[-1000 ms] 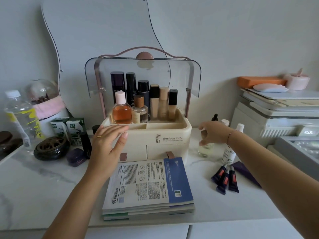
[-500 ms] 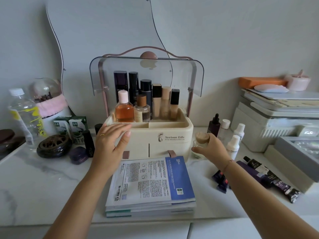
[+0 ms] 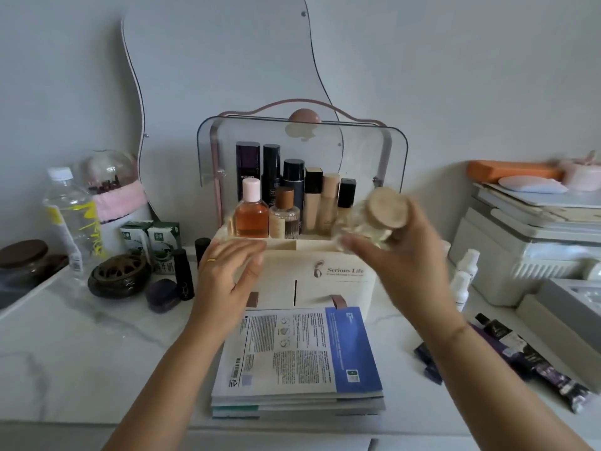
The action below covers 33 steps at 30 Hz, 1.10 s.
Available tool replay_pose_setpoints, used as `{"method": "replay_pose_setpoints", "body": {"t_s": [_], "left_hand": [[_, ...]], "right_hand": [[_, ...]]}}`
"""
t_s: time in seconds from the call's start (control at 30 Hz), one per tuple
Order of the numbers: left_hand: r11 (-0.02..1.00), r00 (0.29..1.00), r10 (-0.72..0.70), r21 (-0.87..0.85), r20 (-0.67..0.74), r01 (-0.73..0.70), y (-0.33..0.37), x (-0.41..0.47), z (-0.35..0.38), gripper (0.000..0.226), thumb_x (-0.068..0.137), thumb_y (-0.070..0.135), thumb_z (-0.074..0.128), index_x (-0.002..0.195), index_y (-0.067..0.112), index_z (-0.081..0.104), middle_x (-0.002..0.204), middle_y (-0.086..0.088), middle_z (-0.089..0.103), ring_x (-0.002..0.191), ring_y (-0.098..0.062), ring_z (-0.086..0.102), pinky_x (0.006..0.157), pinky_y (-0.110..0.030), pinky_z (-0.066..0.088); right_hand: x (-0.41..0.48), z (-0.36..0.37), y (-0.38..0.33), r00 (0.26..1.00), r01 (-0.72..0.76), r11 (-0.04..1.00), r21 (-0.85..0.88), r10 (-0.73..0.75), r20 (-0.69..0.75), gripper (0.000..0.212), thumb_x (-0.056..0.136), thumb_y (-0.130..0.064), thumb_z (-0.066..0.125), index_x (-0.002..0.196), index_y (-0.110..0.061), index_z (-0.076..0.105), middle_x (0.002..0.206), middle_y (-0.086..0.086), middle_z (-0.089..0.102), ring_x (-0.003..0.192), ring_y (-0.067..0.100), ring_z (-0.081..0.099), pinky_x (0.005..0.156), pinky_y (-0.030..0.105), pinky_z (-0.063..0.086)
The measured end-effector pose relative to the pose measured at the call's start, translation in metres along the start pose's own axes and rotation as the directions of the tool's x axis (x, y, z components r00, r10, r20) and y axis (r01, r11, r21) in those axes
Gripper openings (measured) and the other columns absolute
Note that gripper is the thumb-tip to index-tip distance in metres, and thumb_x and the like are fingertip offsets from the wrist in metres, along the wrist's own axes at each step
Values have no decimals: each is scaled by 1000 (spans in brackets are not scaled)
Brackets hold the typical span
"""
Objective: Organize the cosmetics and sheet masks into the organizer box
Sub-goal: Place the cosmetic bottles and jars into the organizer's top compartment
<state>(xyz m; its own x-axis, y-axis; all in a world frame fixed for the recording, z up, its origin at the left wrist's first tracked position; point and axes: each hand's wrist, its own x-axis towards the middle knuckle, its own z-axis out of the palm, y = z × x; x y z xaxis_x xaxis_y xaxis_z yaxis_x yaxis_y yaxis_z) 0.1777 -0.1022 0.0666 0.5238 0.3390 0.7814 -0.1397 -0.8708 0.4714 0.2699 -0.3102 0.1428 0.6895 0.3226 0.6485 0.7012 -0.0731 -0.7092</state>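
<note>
Nearest lies a stack of masks point(image 3: 297, 359) on the table point(image 3: 81, 346), just in front of the box point(image 3: 325, 275). The left hand point(image 3: 227, 275) rests flat and open on the box's left front, holding nothing. The right hand point(image 3: 403, 252) has its fingers point(image 3: 357, 250) curled tight around a blurry glass bottle point(image 3: 367, 222) with a round tan cap; the bottle is tipped, its cap end up and toward the right, and it hangs just above the box's right front edge, so the open tray lies a little farther back and down.
</note>
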Motion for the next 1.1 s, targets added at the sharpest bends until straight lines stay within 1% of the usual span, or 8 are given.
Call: {"method": "replay_pose_setpoints", "body": {"t_s": [0.1, 0.2, 0.3, 0.6, 0.77, 0.83, 0.97, 1.1], "left_hand": [[1000, 1000, -4, 8, 6, 4, 2, 0, -1, 41, 94, 41, 41, 117, 17, 65, 118, 12, 61, 114, -1, 50, 107, -45, 36], [1000, 1000, -6, 9, 20, 6, 4, 0, -3, 42, 94, 42, 40, 117, 17, 65, 118, 13, 61, 113, -2, 51, 106, -39, 37], [1000, 999, -19, 4, 33, 18, 4, 1, -5, 43, 94, 41, 40, 117, 16, 66, 119, 9, 64, 114, -4, 54, 106, -46, 36], [1000, 1000, -14, 1, 13, 14, 1, 0, -1, 38, 96, 38, 45, 117, 15, 66, 118, 13, 60, 112, 17, 42, 107, -49, 35], [1000, 1000, -22, 11, 3, 22, 1, -1, -2, 35, 97, 37, 47, 115, 15, 67, 117, 12, 62, 112, 4, 49, 108, -51, 33], [1000, 1000, -24, 20, 8, 23, 1, -1, -2, 42, 94, 40, 42, 115, 14, 67, 117, 10, 63, 113, -2, 52, 110, -44, 32], [999, 999, -16, 44, 27, 15, 3, -1, -3, 42, 94, 38, 40, 115, 12, 67, 116, 6, 63, 113, -5, 51, 106, -10, 21], [997, 999, -19, 78, 43, 16, 3, 0, -3, 34, 96, 26, 45, 114, 7, 67, 116, -1, 65, 113, -16, 55, 104, -5, 16]], "right_hand": [[33, 37, 6, 984, -35, 998, -60, 45, 174, 53, 66, -32, 82, 111, -27, 55, 95, -18, 65, 86, -3, 62, 77, 15, 52], [66, 62, 24, 979, -89, 987, -133, 111, 171, 54, 67, -30, 81, 114, -22, 55, 96, -14, 61, 92, 7, 60, 83, 23, 49], [83, 74, 45, 966, -163, 961, -224, 202, 161, 54, 67, -33, 79, 113, -21, 56, 98, -8, 64, 96, 14, 61, 83, 28, 49], [86, 82, 60, 928, -225, 920, -320, 303, 219, 54, 66, -34, 80, 111, -19, 55, 94, -5, 60, 88, 15, 56, 75, 30, 47], [84, 77, 59, 915, -218, 924, -314, 305, 264, 49, 76, -22, 73, 120, -14, 52, 106, 0, 63, 97, 16, 58, 77, 25, 46], [80, 75, 58, 924, -211, 929, -303, 291, 248, 46, 79, -18, 70, 122, -14, 52, 109, 3, 63, 98, 17, 60, 76, 24, 46], [76, 72, 56, 938, -167, 918, -360, 260, 230, 38, 84, -16, 63, 121, -13, 52, 109, 4, 64, 96, 19, 59, 78, 27, 48], [73, 72, 51, 942, -141, 916, -375, 241, 234, 36, 84, -19, 64, 117, -13, 52, 107, 4, 65, 94, 19, 61, 82, 32, 52]]}}
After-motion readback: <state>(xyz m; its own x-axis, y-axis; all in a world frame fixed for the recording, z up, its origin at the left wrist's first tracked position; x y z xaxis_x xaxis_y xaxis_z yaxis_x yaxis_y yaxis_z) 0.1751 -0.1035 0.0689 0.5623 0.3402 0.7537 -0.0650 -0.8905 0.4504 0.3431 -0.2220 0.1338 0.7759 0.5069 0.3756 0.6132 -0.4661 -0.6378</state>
